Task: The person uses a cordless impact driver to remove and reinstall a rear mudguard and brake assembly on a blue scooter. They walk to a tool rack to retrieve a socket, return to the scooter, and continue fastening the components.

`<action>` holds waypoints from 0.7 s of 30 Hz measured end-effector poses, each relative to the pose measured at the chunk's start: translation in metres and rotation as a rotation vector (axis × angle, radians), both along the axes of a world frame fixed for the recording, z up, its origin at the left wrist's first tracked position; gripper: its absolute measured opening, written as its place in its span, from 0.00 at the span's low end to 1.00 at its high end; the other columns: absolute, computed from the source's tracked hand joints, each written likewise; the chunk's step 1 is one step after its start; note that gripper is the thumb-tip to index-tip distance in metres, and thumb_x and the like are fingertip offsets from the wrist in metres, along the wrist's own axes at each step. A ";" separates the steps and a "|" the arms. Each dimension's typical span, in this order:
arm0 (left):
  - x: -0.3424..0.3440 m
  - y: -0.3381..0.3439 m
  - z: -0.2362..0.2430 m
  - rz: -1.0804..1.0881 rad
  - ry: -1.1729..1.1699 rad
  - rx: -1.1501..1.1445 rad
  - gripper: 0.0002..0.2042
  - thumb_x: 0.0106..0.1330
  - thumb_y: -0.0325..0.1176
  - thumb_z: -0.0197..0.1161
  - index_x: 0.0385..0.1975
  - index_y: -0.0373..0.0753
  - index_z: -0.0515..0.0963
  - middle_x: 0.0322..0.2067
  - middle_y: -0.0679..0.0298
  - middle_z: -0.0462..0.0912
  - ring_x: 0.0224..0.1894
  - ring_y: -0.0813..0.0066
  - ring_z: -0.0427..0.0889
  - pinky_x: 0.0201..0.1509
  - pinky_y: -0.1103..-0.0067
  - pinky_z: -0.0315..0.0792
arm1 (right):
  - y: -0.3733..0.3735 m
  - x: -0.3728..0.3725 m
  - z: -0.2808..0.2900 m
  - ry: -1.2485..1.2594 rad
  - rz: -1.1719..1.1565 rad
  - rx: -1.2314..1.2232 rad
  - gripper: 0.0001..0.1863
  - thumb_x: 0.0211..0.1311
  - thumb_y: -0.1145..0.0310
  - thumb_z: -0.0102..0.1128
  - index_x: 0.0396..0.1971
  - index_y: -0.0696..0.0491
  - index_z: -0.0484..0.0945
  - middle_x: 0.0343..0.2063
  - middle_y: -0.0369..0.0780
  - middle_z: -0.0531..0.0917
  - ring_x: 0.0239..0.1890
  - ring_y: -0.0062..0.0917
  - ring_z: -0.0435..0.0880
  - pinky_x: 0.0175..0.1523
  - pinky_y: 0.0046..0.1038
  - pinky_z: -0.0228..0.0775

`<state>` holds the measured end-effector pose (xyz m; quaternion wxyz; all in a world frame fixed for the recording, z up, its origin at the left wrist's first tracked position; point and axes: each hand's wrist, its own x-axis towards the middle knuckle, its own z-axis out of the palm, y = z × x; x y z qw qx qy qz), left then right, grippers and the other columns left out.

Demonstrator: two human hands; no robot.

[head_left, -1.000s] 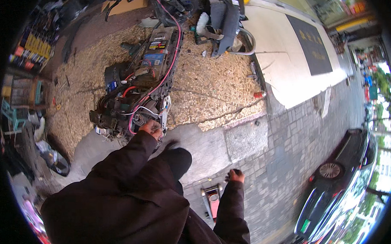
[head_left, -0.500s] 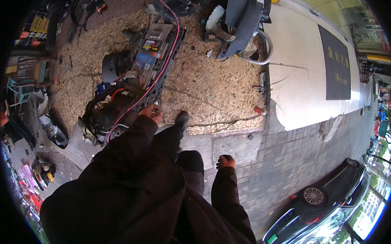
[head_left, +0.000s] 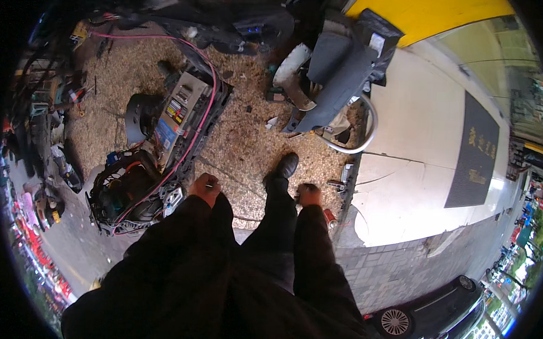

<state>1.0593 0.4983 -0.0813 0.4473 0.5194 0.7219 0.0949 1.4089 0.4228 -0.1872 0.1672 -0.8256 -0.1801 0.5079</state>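
My left hand (head_left: 205, 187) is curled closed beside a stripped-down scooter (head_left: 124, 191), holding a small, thin, metallic-looking piece I cannot name. My right hand (head_left: 310, 196) hangs low on the right, fingers curled; a dark patch shows at them, but what they hold, if anything, I cannot make out. Along the scooter's open body lies a long grey panel or box (head_left: 193, 89) with stickers, and a pink hose (head_left: 213, 96) runs over it. Both hands are apart from the scooter as far as I can see.
Ahead right stand grey plastic body panels (head_left: 341, 64) with a pale curved tube (head_left: 373, 122). A red can (head_left: 330, 218) is on the ground near my right hand. Beyond lies a dark doormat (head_left: 474, 152) on a white step (head_left: 402, 192). A black car (head_left: 422, 315) is parked behind right.
I have stepped forward onto the speckled paving, so the scooter and panels sit lower in view. My right hand has swung forward; my left stays near the scooter.
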 end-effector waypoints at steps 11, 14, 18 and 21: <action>0.184 0.087 -0.156 0.126 -0.279 -0.387 0.10 0.59 0.30 0.61 0.38 0.34 0.75 0.30 0.62 0.80 0.32 0.79 0.77 0.36 0.80 0.71 | 0.261 0.085 -0.198 0.282 -0.423 0.014 0.12 0.59 0.63 0.60 0.41 0.48 0.75 0.32 0.36 0.76 0.34 0.27 0.75 0.40 0.38 0.74; 0.192 0.110 -0.170 0.158 -0.408 -0.415 0.09 0.60 0.28 0.61 0.39 0.34 0.75 0.31 0.62 0.79 0.32 0.81 0.76 0.34 0.80 0.71 | 0.279 0.080 -0.265 0.430 -0.680 -0.033 0.12 0.58 0.64 0.63 0.41 0.45 0.75 0.30 0.34 0.74 0.33 0.28 0.75 0.36 0.36 0.73; 0.186 0.127 -0.173 0.218 -0.522 -0.470 0.08 0.62 0.27 0.61 0.39 0.34 0.74 0.29 0.66 0.77 0.31 0.83 0.73 0.34 0.81 0.69 | 0.301 0.057 -0.314 0.492 -0.759 0.092 0.16 0.60 0.67 0.62 0.48 0.51 0.74 0.37 0.38 0.79 0.35 0.29 0.78 0.38 0.32 0.76; 0.184 0.136 -0.175 0.253 -0.520 -0.490 0.08 0.61 0.27 0.61 0.38 0.33 0.74 0.29 0.66 0.77 0.30 0.83 0.73 0.33 0.82 0.68 | 0.303 0.049 -0.306 0.434 -0.784 0.268 0.17 0.61 0.71 0.62 0.50 0.52 0.74 0.40 0.40 0.80 0.39 0.31 0.80 0.41 0.32 0.78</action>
